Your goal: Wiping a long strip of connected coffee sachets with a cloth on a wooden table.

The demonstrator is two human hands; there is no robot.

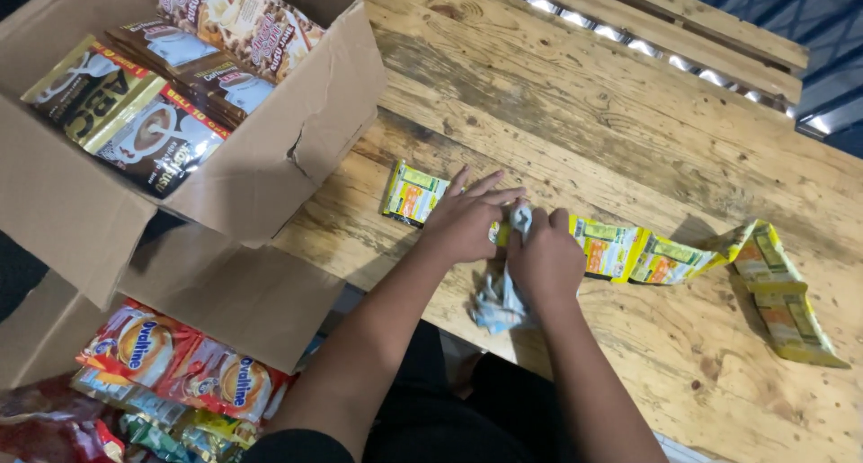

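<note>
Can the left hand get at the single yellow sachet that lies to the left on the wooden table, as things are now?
Probably yes. The left hand rests flat right beside the yellow sachet, with only bare wooden table between them. The cardboard box stands further left and does not block it.

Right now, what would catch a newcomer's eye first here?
Probably the long strip of yellow-green sachets across the wooden table, with the left hand pressed flat on it and the right hand gripping crumpled pale plastic. At upper left, an open cardboard box holds drink-mix packets.
</note>
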